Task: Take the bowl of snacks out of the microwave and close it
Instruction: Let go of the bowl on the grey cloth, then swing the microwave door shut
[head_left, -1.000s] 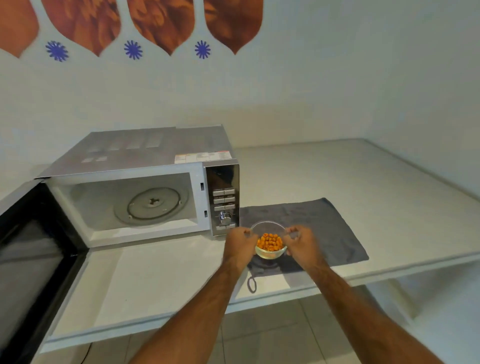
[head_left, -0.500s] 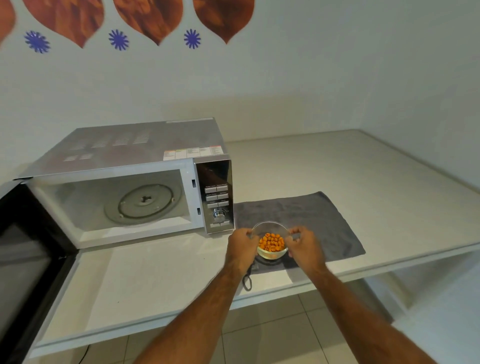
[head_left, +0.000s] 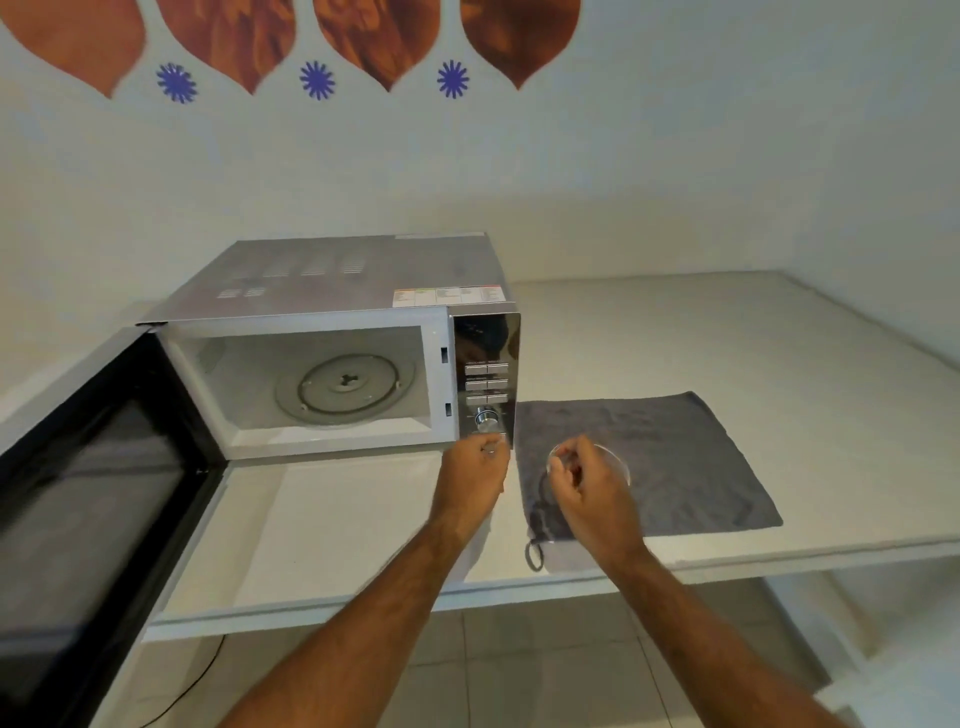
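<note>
The clear glass bowl (head_left: 621, 460) stands on a grey cloth (head_left: 685, 467) right of the microwave (head_left: 337, 280); only its rim shows, and the snacks are hidden behind my right hand (head_left: 589, 486). That hand hovers over the bowl's near left side with fingers curled, and contact with the rim is hidden. My left hand (head_left: 475, 470) is loosely closed on nothing, apart from the bowl, just below the microwave's control panel (head_left: 485, 384). The microwave door (head_left: 88, 493) hangs wide open to the left. Inside, the glass turntable (head_left: 345, 387) is bare.
The white counter (head_left: 727, 338) runs right to a corner wall, with its front edge just below the cloth. A small black loop (head_left: 535, 556) lies at the cloth's near corner. A cable (head_left: 182, 691) trails on the tiled floor below.
Both hands held the bowl's sides on the cloth before. Now my left hand has come off it toward the control panel, and my right hand has shifted in front of the bowl.
</note>
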